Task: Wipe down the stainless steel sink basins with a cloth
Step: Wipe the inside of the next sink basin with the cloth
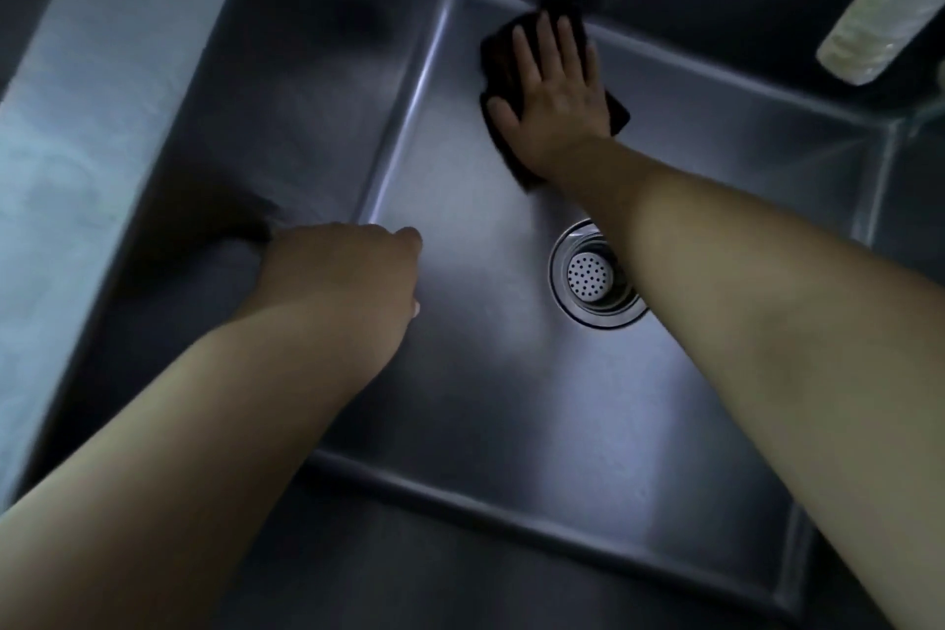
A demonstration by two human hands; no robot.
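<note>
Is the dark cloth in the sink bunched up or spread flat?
Spread flat. The cloth lies on the basin floor under the right hand, whose straight fingers press it; its edges show around the palm.

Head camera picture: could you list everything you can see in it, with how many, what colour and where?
sink basin: one, grey stainless steel, fills the view
drain strainer: one, silver with small holes, on the basin floor, partly behind the right forearm
cloth: one, dark, flat at the far edge of the basin floor
pale cylinder-like object: one, whitish, top right above the basin; cannot tell what it is
left hand: one, fingers curled, at the basin's left wall; cannot tell whether it holds anything
right hand: one, fingers straight, pressing on the cloth
</note>
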